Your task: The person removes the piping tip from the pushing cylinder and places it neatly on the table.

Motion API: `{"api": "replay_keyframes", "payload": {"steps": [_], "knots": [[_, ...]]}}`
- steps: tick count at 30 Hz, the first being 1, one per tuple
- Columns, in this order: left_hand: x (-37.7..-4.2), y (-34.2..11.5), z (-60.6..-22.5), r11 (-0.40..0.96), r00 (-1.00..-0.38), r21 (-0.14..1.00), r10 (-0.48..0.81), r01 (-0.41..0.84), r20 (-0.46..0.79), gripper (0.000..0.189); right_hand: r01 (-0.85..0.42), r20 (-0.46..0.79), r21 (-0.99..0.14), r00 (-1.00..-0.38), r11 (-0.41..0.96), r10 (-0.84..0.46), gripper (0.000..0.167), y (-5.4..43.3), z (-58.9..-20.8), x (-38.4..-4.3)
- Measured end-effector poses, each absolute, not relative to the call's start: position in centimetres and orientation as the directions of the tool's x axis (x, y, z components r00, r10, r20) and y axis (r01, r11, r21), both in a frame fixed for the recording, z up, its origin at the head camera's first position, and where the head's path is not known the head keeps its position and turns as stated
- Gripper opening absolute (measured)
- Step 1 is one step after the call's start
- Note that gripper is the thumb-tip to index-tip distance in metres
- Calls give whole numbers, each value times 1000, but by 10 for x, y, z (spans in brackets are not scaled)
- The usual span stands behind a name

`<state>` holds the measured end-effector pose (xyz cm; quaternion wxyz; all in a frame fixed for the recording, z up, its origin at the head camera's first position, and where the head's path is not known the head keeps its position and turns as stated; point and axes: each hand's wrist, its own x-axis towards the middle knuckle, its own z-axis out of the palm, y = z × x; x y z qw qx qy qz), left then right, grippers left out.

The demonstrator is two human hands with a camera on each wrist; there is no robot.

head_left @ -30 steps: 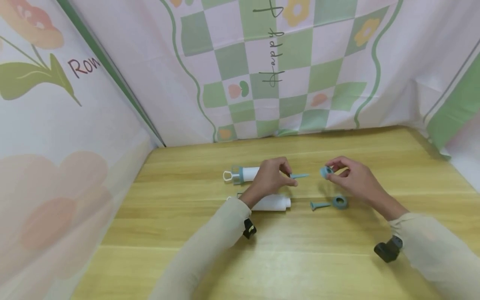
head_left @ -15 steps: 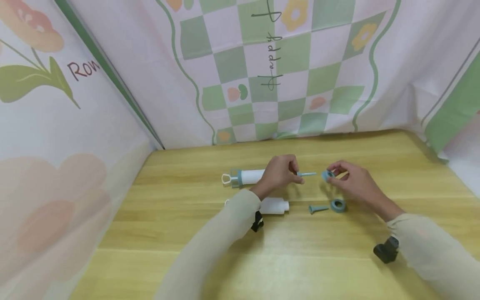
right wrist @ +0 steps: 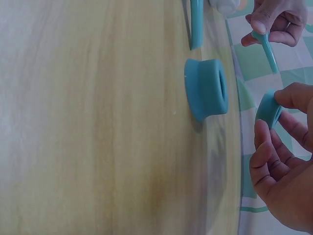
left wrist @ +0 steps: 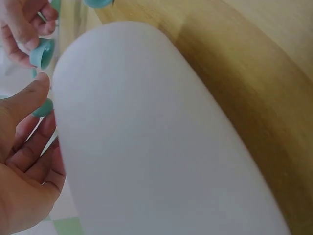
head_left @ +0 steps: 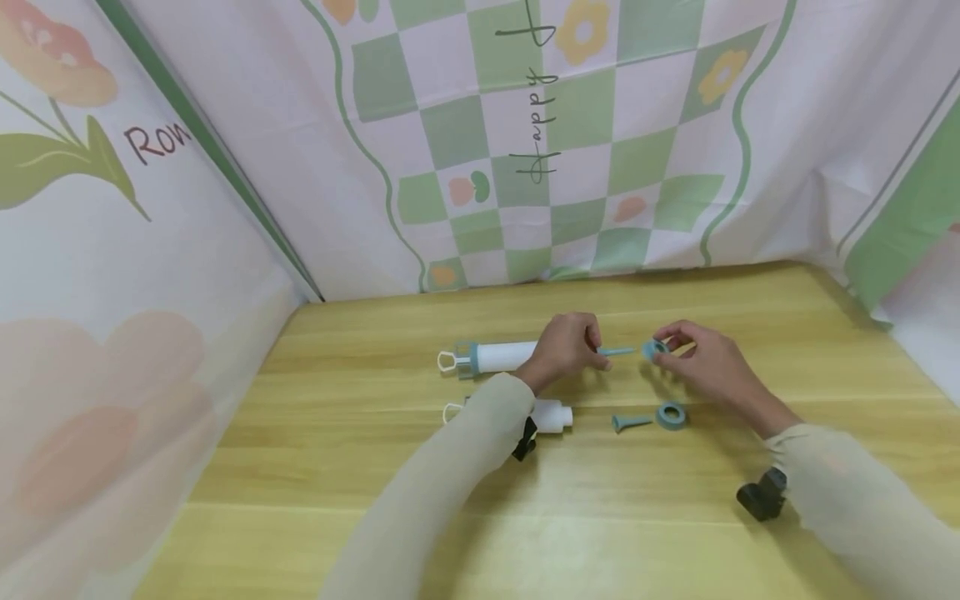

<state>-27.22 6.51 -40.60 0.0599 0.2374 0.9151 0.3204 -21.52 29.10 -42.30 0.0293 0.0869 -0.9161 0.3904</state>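
My left hand (head_left: pixel 564 347) pinches the wide end of a slim teal nozzle (head_left: pixel 618 351), its narrow tip pointing right. Across a small gap, my right hand (head_left: pixel 705 358) holds a teal ring cap (head_left: pixel 654 350) between thumb and fingers. The right wrist view shows the nozzle tip (right wrist: pixel 271 61) close above the ring cap (right wrist: pixel 268 108). Under my left hand lies a white syringe-like tube (head_left: pixel 504 357) with a teal collar and a white pull handle. A second white tube (head_left: pixel 553 417) lies nearer, partly covered by my left sleeve; it fills much of the left wrist view.
On the wooden table (head_left: pixel 585 533), a second teal nozzle (head_left: pixel 630 422) lies beside a second teal ring cap (head_left: pixel 671 415), nearer than my right hand. A patterned cloth (head_left: pixel 585 167) hangs at the table's back edge, and another cloth (head_left: pixel 150 350) hangs along the left.
My left hand has moved right with the nozzle, bringing its tip closer to the ring cap. My right hand keeps its hold, nearly in the same place.
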Motion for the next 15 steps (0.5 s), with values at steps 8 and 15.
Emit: {"api": "replay_keyframes", "payload": {"steps": [8, 15], "knots": [[-279, 72, -408, 718, -882, 575, 471, 393, 15, 33, -157, 71, -724, -986, 672, -153, 38, 294, -429, -220], [-284, 78, -408, 787, -887, 491, 458, 374, -59, 33, -159, 71, -725, -985, 670, -157, 33, 295, -432, -223]]}}
